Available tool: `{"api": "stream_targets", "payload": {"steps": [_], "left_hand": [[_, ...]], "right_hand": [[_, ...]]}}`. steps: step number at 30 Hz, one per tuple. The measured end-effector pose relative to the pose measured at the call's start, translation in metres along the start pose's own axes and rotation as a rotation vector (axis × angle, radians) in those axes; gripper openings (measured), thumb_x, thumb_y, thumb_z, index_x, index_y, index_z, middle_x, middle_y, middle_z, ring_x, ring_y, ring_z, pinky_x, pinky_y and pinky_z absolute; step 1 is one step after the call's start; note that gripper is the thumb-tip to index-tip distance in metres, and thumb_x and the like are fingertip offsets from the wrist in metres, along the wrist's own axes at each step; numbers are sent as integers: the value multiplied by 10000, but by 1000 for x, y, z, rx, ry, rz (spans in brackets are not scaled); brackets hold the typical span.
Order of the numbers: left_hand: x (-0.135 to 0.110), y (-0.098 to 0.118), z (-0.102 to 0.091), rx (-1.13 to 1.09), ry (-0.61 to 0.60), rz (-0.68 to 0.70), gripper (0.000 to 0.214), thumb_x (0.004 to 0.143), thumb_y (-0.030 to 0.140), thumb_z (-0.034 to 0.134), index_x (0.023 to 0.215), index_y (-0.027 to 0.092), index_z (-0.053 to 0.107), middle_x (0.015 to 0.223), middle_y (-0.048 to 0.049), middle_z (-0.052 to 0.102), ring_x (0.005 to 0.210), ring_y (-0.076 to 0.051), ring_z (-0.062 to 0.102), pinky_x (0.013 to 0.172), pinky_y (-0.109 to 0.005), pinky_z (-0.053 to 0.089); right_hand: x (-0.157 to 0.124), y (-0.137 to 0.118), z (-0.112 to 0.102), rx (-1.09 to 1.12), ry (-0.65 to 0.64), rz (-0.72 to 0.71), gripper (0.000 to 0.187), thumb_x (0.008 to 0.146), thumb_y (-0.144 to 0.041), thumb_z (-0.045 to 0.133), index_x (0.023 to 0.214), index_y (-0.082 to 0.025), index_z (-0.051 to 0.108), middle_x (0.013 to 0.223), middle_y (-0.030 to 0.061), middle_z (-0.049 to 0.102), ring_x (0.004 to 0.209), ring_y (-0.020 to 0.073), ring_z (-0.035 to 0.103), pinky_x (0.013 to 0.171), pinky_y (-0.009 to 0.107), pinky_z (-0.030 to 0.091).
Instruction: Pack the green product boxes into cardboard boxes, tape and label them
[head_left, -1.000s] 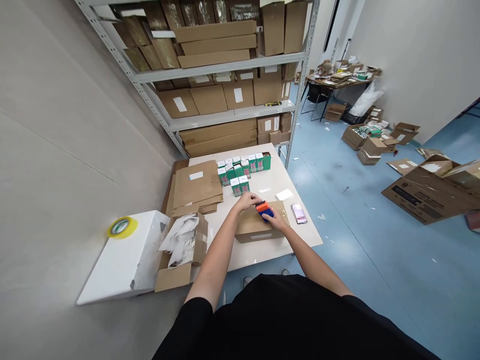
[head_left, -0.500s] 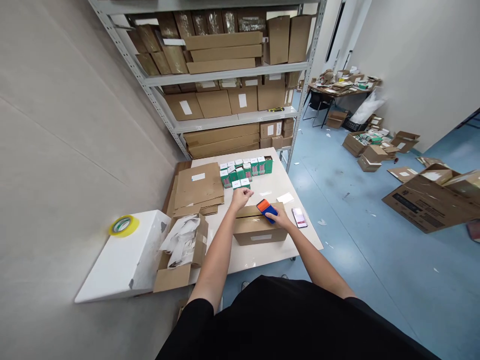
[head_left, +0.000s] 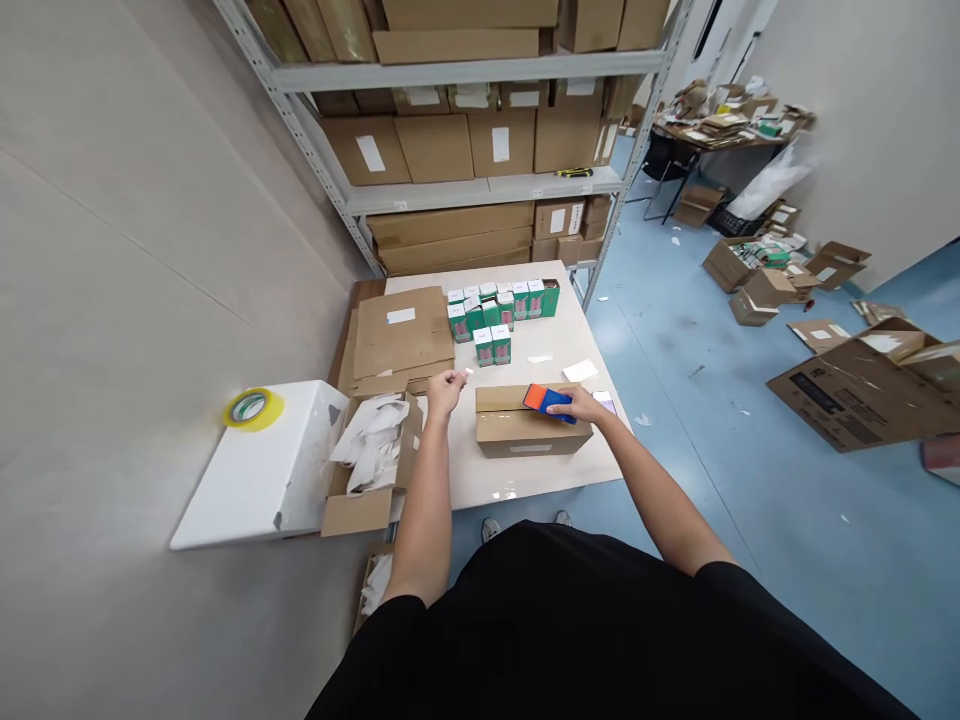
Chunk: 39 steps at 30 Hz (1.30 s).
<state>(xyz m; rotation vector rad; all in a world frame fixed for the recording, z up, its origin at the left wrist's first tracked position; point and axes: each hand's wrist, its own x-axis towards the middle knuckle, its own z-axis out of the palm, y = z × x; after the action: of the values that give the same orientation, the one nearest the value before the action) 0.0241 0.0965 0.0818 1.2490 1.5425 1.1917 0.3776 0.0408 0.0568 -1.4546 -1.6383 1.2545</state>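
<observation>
In the head view a closed cardboard box (head_left: pixel 517 432) lies on the white table (head_left: pixel 480 482). Over its top, my right hand (head_left: pixel 582 405) grips a flat blue-and-orange hand-held object (head_left: pixel 551 403) whose exact kind I cannot make out. My left hand (head_left: pixel 445 390) is left of the box, fingers pinched on a small pale scrap (head_left: pixel 469 372). Two green-and-white small boxes (head_left: pixel 492 346) stand beyond the box, with several more green-and-white boxes (head_left: pixel 499 303) grouped behind them. A phone (head_left: pixel 604 401) is partly hidden behind my right hand.
Flattened cardboard (head_left: pixel 401 340) is stacked at the table's left. Nearer me is an open carton of white paper (head_left: pixel 375 445); left of it, a yellow tape roll (head_left: pixel 253 409) lies on a white foam box (head_left: pixel 247 490). A shelf rack (head_left: pixel 480 190) with cartons stands behind the table.
My left hand has moved left, away from the green boxes, with the pale scrap now showing at its fingertips. The blue-and-orange object is turned flatter in my right hand. The view has shifted.
</observation>
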Motion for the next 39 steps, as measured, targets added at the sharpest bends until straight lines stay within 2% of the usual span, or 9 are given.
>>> {"api": "stream_targets", "payload": {"steps": [3, 8, 19, 24, 28, 31, 34, 37, 39], "left_hand": [[-13, -29, -11, -56, 67, -114, 206, 736, 367, 733, 687, 169, 700, 607, 1, 616, 590, -126, 507, 584, -237, 394], [-30, -76, -21, -218, 161, -315, 201, 710, 311, 809, 644, 162, 692, 592, 3, 612, 574, -113, 526, 603, -234, 442], [-39, -148, -11, -341, 109, -553, 434, 631, 485, 924, 720, 130, 690, 620, -23, 633, 593, -104, 571, 623, -236, 467], [-36, -162, 0, -357, 67, -589, 454, 646, 516, 914, 739, 138, 682, 636, -35, 634, 616, -115, 593, 640, -241, 482], [-42, -168, 25, -348, 29, -627, 484, 681, 537, 894, 854, 118, 724, 673, -56, 666, 630, -143, 633, 644, -259, 507], [-50, -170, 41, -317, 10, -659, 691, 697, 575, 883, 1151, 78, 727, 882, -143, 749, 769, -223, 720, 691, -309, 557], [-55, -168, 39, -268, 47, -672, 1002, 703, 535, 894, 1513, 88, 509, 1283, -240, 698, 1031, -289, 737, 819, -349, 582], [-54, -160, 27, -199, 13, -539, 1013, 752, 455, 873, 1610, 178, 411, 1514, -218, 568, 1265, -291, 653, 1010, -356, 534], [-50, -149, 19, -110, -154, -313, 963, 758, 428, 870, 1600, 215, 454, 1601, -184, 492, 1358, -302, 592, 1097, -361, 487]], "right_hand": [[8, -4, 4, -217, -150, 26, 504, 705, -693, 789, 778, -197, 742, 718, 9, 681, 670, 199, 590, 645, 306, 432], [22, -23, 24, -507, -131, 96, 613, 733, -824, 709, 721, -213, 657, 667, 15, 628, 641, 191, 565, 589, 288, 322], [41, -46, 40, -744, -158, 151, 710, 786, -908, 576, 688, -208, 654, 684, 68, 670, 678, 209, 602, 595, 291, 311], [41, -47, 41, -754, -148, 166, 713, 782, -914, 572, 691, -211, 655, 669, 56, 651, 657, 199, 588, 582, 291, 307], [39, -45, 42, -747, -131, 172, 690, 793, -895, 577, 726, -216, 674, 690, 59, 661, 679, 211, 601, 591, 291, 310], [37, -44, 43, -746, -124, 166, 672, 794, -881, 588, 736, -217, 674, 707, 62, 672, 695, 216, 608, 602, 290, 314], [35, -45, 44, -745, -124, 169, 669, 798, -880, 581, 708, -221, 645, 692, 53, 665, 674, 208, 601, 595, 286, 310], [34, -47, 45, -758, -118, 167, 668, 797, -879, 583, 681, -222, 627, 678, 46, 660, 665, 203, 598, 594, 283, 316], [35, -49, 44, -776, -115, 154, 667, 802, -875, 581, 681, -222, 634, 690, 49, 670, 676, 205, 603, 598, 282, 325]]}}
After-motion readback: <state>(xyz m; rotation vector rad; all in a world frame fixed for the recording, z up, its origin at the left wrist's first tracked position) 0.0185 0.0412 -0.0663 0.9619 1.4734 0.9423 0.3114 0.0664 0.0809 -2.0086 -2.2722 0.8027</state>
